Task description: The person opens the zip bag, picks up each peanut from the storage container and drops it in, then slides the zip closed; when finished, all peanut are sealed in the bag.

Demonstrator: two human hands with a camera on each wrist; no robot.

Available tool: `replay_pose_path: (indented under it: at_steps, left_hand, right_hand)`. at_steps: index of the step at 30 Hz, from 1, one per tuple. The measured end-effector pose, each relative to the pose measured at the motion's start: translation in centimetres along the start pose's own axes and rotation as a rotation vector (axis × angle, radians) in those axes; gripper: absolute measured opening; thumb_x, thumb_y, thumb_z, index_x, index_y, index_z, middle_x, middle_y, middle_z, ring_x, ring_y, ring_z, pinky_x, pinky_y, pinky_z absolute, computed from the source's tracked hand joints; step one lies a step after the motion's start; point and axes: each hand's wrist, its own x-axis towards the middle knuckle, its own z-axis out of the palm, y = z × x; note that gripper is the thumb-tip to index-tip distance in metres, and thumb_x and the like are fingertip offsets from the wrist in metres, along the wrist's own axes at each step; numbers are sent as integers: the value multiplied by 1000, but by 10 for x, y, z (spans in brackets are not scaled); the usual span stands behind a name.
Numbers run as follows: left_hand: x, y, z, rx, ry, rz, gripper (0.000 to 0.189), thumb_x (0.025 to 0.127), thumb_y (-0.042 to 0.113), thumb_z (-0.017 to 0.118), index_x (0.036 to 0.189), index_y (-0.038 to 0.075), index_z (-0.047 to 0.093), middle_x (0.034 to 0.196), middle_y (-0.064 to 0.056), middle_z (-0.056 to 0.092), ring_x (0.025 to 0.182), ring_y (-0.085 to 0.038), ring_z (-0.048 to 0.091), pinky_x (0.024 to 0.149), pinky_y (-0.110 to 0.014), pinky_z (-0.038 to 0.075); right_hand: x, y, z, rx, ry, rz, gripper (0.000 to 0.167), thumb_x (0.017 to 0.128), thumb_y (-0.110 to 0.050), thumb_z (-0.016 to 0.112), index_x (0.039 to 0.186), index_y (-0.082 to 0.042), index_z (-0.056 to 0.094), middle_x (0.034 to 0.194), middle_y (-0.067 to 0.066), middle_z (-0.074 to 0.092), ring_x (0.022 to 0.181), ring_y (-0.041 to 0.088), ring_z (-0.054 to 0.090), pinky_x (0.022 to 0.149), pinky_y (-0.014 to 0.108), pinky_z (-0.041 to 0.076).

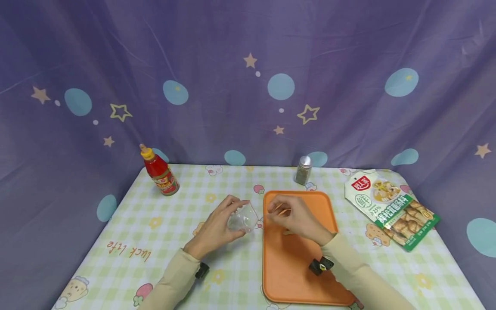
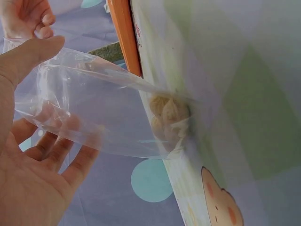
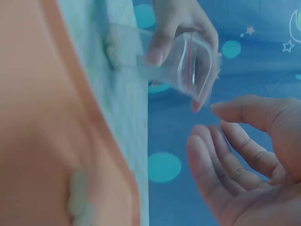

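Note:
My left hand (image 1: pixel 217 226) holds a clear zip bag (image 2: pixel 113 108) upright by its upper part, thumb on one side and fingers on the other. The bag's mouth gapes, with a red seal line showing in the right wrist view. Several tan, peanut-like pieces (image 2: pixel 167 117) lie at its bottom, close to the cloth. Over the orange tray (image 1: pixel 292 271) hovers my right hand (image 1: pixel 294 215), fingers loosely bent beside the bag's mouth and nothing visible between them. Below it on the tray lie pale, peanut-like pieces (image 3: pixel 77 200), blurred in the right wrist view.
A red sauce bottle (image 1: pixel 160 174) with a yellow cap stands at the back left. Behind the tray is a small glass shaker (image 1: pixel 303 171) with a metal lid. A green and white seasoning packet (image 1: pixel 391 209) lies to the right. The table wears a checkered cloth (image 1: pixel 128 271).

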Motion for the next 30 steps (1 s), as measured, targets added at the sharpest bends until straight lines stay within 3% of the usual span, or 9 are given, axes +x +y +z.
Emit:
replay_pose_path:
  at_steps: [8, 17, 23, 30]
  left_hand:
    - [-1, 0, 0, 14, 8, 0, 81, 75, 14, 94, 147, 16, 58, 126, -7, 59, 101, -14, 57, 87, -34, 56]
    - [1, 1, -1, 8, 7, 0, 81, 75, 15, 94, 147, 17, 58, 126, -6, 59, 104, -13, 57, 90, -35, 57]
    - [0, 2, 0, 5, 3, -5, 81, 75, 14, 94, 147, 17, 58, 126, -6, 59, 104, -13, 57, 90, -35, 57]
    - [1, 2, 1, 10, -1, 0, 81, 75, 15, 94, 148, 16, 58, 125, -3, 58, 103, -12, 56, 89, -34, 56]
  right_hand:
    - [-8, 24, -17, -114, 35, 35, 5, 95, -17, 77, 98, -17, 72, 100, -2, 75, 91, 15, 72, 79, 30, 59]
    - [-22, 58, -40, -233, 109, 17, 7, 91, -9, 79, 92, -13, 73, 90, 0, 74, 78, 11, 68, 70, 25, 57]
    - [-37, 71, -50, -348, 146, 57, 10, 89, -9, 81, 90, -14, 73, 84, -3, 74, 73, 7, 68, 68, 22, 56]
    - [-52, 80, -60, -380, 138, 68, 8, 89, -6, 80, 90, -11, 74, 80, -4, 72, 69, 3, 62, 65, 21, 52]
